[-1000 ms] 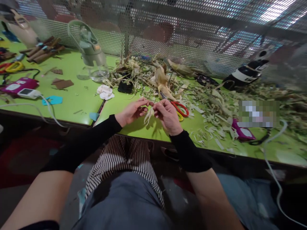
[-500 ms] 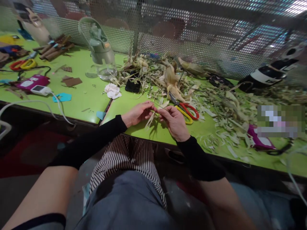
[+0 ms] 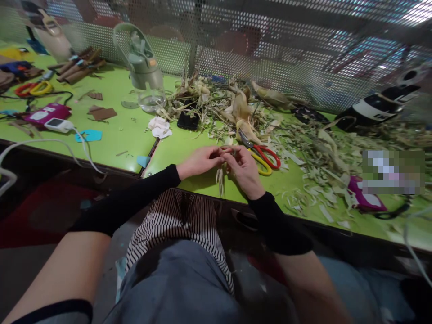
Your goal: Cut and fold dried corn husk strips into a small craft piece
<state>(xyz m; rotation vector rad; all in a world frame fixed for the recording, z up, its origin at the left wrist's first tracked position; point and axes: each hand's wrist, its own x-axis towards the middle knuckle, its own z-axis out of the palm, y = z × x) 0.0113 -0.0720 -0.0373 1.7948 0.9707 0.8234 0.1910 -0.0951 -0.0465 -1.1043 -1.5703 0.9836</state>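
My left hand (image 3: 204, 160) and my right hand (image 3: 243, 168) meet over the front edge of the green table, their fingertips pinched together. Between them is a small bundle of pale dry husk strips (image 3: 220, 181), whose loose ends hang below the fingers. The upper part of the bundle is hidden by my fingers. Just beyond my right hand lie scissors (image 3: 266, 158) with one red and one yellow handle. Behind these, a dry corn husk (image 3: 240, 108) rests on a heap of shredded husk.
A clear bottle with a green lid (image 3: 145, 67), a black phone (image 3: 188, 120) and crumpled tissue (image 3: 159, 127) stand or lie beyond my left hand. Husk scraps (image 3: 324, 162) cover the right side. A dark bottle (image 3: 374, 108) leans near the mesh screen (image 3: 290, 49). Purple devices (image 3: 49, 114) with cords sit at both sides.
My left hand has moved a little right, closer against my right hand. The hanging strips have swung from slanting left to nearly straight down.
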